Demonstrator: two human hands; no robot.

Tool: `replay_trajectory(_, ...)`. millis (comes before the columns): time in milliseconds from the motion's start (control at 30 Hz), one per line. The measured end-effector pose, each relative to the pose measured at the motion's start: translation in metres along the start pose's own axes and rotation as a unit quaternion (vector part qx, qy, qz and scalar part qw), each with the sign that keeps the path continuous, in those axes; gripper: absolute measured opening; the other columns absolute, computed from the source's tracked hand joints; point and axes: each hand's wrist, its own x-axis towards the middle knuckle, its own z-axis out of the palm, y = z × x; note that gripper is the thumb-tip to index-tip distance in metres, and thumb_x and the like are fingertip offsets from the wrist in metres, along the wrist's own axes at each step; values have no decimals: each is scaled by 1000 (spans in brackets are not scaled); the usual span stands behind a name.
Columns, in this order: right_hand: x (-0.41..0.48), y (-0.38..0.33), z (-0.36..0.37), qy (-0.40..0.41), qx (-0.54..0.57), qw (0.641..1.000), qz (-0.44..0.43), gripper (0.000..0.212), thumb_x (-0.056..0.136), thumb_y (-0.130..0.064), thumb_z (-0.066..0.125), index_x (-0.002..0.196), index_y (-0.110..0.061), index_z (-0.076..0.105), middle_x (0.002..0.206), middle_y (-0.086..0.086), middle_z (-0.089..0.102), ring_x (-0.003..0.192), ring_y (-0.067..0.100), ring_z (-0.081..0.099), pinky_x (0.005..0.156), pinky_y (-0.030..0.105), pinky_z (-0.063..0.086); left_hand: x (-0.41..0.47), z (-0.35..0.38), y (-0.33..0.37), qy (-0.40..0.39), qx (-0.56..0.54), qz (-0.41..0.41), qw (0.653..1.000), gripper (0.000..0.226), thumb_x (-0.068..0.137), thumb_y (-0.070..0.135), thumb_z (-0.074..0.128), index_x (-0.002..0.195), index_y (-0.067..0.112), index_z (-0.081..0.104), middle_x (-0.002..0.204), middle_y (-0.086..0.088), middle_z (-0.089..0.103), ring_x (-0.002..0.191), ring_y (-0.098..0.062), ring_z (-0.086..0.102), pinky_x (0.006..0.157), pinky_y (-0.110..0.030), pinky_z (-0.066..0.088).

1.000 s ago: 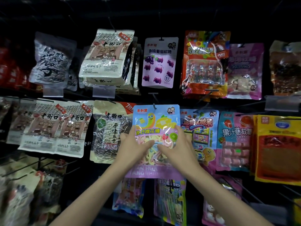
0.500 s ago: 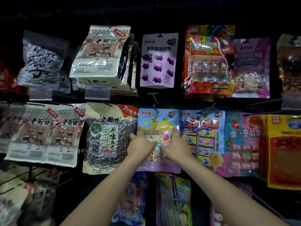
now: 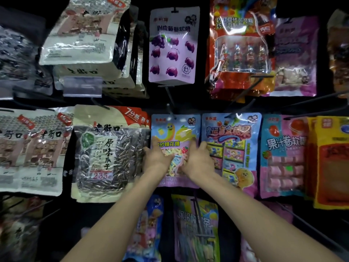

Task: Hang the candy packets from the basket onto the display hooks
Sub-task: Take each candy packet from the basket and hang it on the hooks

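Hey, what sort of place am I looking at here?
Most likely a shop's snack display: sealed packets such as the sunflower seed bag and grape candy packet hang in rows on metal hooks, and a clear price tag holder fronts one hook.

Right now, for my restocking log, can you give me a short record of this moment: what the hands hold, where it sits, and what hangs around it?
held item: marshmallow packet, pastel blue with a yellow worm
left hand: holds the packet's left side
right hand: holds the packet's right side
hook: its wire crosses the packet's top edge; whether fully seated, cannot tell
left neighbour: sunflower seed bag
right neighbour: blue candy packet
above: grape gummy packet
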Motion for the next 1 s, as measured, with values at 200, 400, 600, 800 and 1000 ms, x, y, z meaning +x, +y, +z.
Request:
replay_trajectory(200, -3, -5, 5, 18, -46, 999, 4, 116, 83, -45, 84, 161, -8, 7, 143, 19, 30, 131, 39, 47, 89, 42, 57, -7, 6, -3, 22, 66, 23, 997, 98, 96, 48, 68, 165, 29, 0, 152, -25, 39, 119, -44, 61, 94, -51, 56)
replay_trajectory(400, -11, -11, 4, 30, -60, 998, 7, 120, 78, -43, 88, 160, -8, 8, 140, 19, 28, 126, 38, 47, 80, 40, 58, -36, 7, 3, -1, 230, 62, 971, 106, 98, 30, 70, 165, 16, -11, 164, -36, 9, 139, -46, 45, 95, -45, 55)
replay_trajectory(600, -19, -16, 4, 6, -46, 999, -18, 103, 84, -17, 84, 159, -18, 14, 144, 21, 28, 125, 38, 48, 79, 43, 57, -47, 5, -11, -33, 254, 132, 957, 99, 97, 18, 67, 166, 22, -4, 170, -21, -1, 144, -40, 38, 100, -46, 51)
replay_trajectory(800, -33, -15, 1, -39, -23, 998, -40, 85, 89, -11, 74, 157, -16, 23, 145, 17, 31, 128, 38, 47, 83, 44, 54, -46, -7, -18, -87, 217, 150, 961, 89, 100, 31, 60, 167, 22, 2, 172, -17, -8, 144, -41, 40, 107, -47, 47)
replay_trajectory(1000, -40, -6, -13, -116, 21, 992, -47, 72, 89, -22, 73, 152, -17, 39, 144, 13, 36, 127, 37, 53, 97, 45, 54, -48, -28, -20, -160, 211, 135, 955, 94, 91, 25, 69, 166, 16, 14, 171, -20, 3, 147, -41, 38, 118, -42, 39)
